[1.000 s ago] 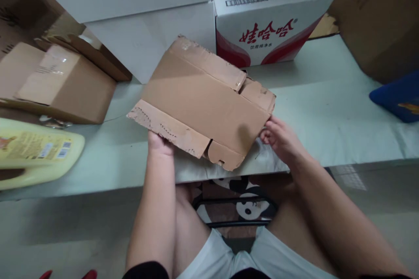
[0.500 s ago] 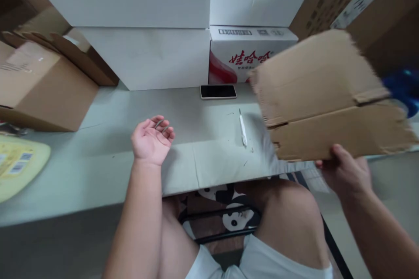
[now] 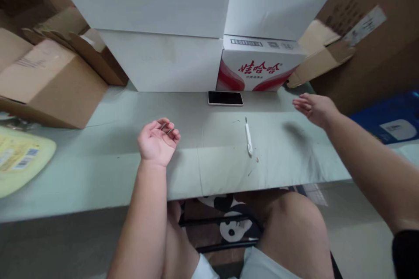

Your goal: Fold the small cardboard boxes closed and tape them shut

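Observation:
My left hand (image 3: 159, 141) is held palm up over the table, fingers loosely curled around thin greenish strips (image 3: 170, 131) that lie across them. My right hand (image 3: 314, 108) hovers over the right side of the table, its fingers extended and nothing in them. Beyond it a piece of cardboard (image 3: 316, 63) leans between the white box with red print (image 3: 258, 69) and a large brown carton. A white craft knife (image 3: 248, 139) lies on the table between my hands, blade pointing away. Behind it is a dark-screened phone (image 3: 225, 98).
White boxes (image 3: 160, 61) stand stacked along the back. Brown cartons (image 3: 65, 87) and a yellow-green bottle (image 3: 24, 157) are at the left. A large brown carton (image 3: 376, 61) and a blue package (image 3: 389, 115) stand at the right. Small scraps lie near the knife.
The cardboard has gone from my right hand to the back right, against the cartons. My right hand has moved forward and opened. My left hand keeps the strips; the view has shifted slightly.

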Action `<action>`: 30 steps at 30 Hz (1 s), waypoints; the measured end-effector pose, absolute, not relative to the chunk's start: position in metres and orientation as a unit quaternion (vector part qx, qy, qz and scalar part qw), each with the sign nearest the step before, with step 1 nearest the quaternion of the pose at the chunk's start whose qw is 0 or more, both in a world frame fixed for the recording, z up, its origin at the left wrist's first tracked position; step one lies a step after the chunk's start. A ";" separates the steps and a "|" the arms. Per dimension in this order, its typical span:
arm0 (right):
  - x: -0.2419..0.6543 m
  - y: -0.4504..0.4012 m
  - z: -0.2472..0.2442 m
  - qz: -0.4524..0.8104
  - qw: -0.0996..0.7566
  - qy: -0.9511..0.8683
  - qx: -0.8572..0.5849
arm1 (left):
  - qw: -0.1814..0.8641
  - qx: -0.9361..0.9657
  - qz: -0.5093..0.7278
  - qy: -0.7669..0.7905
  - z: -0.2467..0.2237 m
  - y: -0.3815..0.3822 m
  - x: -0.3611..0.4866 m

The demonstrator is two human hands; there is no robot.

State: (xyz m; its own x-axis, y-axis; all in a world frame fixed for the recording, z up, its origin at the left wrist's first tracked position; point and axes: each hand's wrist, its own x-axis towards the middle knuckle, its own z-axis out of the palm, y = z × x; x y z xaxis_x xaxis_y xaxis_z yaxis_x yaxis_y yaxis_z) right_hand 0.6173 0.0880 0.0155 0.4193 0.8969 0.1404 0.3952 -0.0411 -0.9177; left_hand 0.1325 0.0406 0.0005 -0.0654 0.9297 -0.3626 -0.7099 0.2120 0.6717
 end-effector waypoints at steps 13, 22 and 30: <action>0.362 0.080 0.013 0.491 0.286 -0.553 -0.609 | 0.632 0.050 0.705 0.319 0.011 0.021 0.076; 0.092 0.111 0.050 0.210 0.189 -0.900 -0.331 | 0.526 -0.026 0.785 0.327 0.013 0.017 0.036; -0.027 0.112 0.072 0.216 0.153 -0.923 -0.279 | 0.481 -0.013 0.817 0.318 0.006 0.023 0.025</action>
